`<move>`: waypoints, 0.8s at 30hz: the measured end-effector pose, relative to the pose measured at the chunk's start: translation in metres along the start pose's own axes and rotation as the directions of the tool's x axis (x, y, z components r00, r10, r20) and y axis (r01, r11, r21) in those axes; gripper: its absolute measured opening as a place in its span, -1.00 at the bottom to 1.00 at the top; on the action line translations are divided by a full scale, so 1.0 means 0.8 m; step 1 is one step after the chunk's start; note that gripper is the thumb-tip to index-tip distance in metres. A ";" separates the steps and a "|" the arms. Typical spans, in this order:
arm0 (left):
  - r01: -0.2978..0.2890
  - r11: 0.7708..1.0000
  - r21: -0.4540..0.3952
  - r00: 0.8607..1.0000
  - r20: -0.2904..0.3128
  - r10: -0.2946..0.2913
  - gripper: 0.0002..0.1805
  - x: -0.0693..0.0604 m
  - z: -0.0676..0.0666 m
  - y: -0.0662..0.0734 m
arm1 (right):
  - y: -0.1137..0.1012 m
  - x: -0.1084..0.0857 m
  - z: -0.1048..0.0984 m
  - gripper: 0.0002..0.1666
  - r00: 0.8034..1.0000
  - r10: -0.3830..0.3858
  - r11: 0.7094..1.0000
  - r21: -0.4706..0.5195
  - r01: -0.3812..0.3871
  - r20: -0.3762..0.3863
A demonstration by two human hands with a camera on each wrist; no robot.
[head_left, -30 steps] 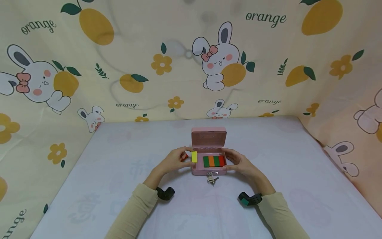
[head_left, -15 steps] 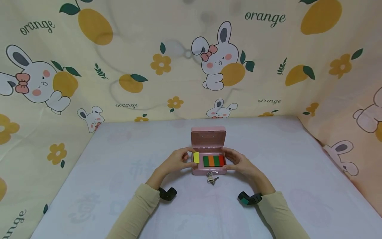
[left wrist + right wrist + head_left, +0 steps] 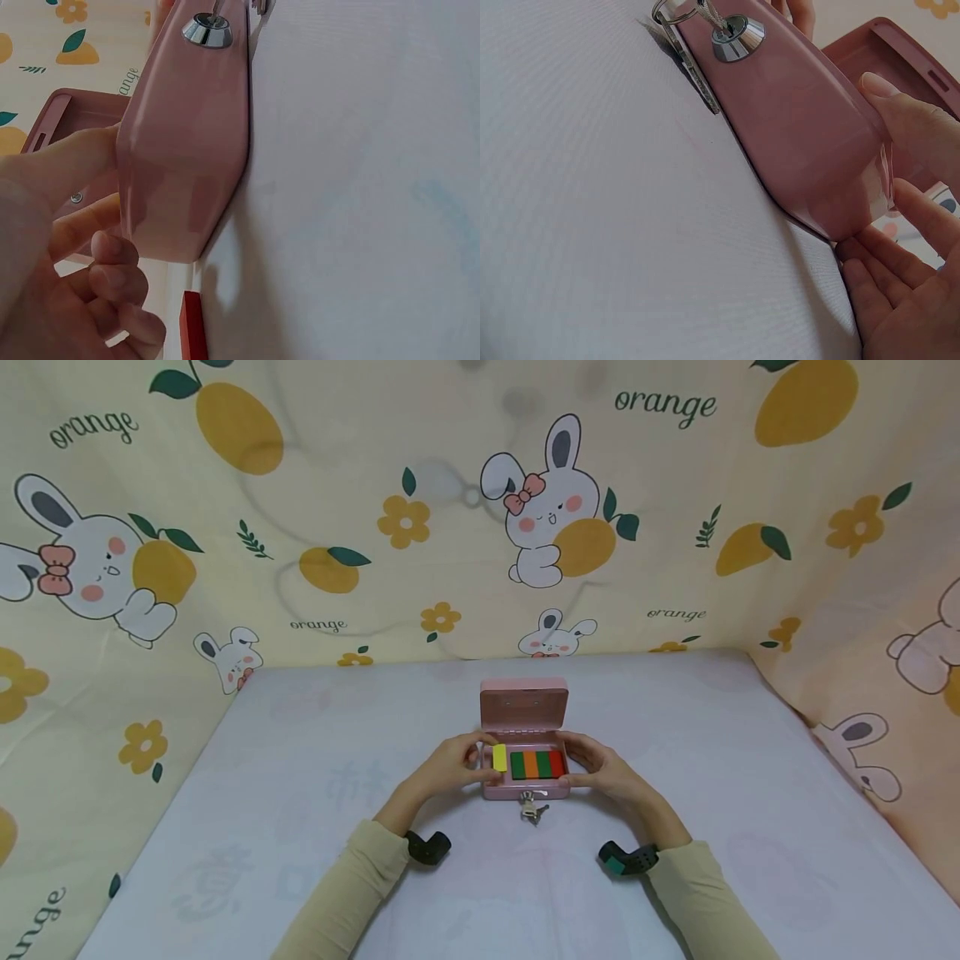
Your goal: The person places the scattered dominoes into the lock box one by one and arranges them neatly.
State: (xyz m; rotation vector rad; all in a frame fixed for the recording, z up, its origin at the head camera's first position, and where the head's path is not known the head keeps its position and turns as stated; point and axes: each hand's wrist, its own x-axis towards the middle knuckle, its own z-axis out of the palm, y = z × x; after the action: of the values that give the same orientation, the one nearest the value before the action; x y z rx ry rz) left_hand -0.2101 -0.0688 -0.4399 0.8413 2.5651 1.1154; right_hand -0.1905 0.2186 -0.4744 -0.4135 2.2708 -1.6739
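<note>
A pink metal box (image 3: 498,792) stands on the table with its lid (image 3: 523,708) raised at the back. My left hand (image 3: 447,763) pinches a yellow block (image 3: 499,757) between thumb and fingers, over the left end of the box interior. In the left wrist view that block is hidden by the box wall. Inside the box, a row of green (image 3: 517,766), orange and red (image 3: 556,764) blocks lies toward the right. My right hand (image 3: 611,772) grips the box's right end, thumb at the front corner and fingers along the side.
A key ring with keys (image 3: 533,812) hangs from the lock (image 3: 739,39) on the box front. A red block (image 3: 193,326) lies on the white-covered table (image 3: 315,860), left of the box. Patterned cloth (image 3: 420,460) rises behind and at both sides.
My left hand has moved right with the yellow block, from the box's left rim to inside its outline, nearer the row. My right hand has stayed at the right end.
</note>
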 end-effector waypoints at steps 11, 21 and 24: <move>0.026 0.999 0.036 1.000 0.003 -0.026 -0.46 0.005 0.006 0.002 | -0.001 0.000 -0.001 -0.11 0.999 -0.041 0.999 -0.014 0.042 0.007; 0.064 0.995 0.074 0.998 -0.001 -0.064 -0.46 0.008 0.010 0.005 | -0.001 -0.001 -0.001 -0.11 1.000 -0.028 1.000 -0.004 0.028 0.007; 0.095 0.991 0.095 0.995 -0.001 -0.095 -0.45 0.009 0.011 0.007 | -0.002 -0.002 0.000 -0.12 0.999 -0.036 0.999 -0.017 0.036 0.007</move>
State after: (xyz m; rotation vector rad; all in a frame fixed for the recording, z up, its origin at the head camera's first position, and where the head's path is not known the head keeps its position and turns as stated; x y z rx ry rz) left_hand -0.2103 -0.0562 -0.4421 0.7327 2.6430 0.9704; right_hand -0.1891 0.2191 -0.4729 -0.4661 2.2872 -1.6691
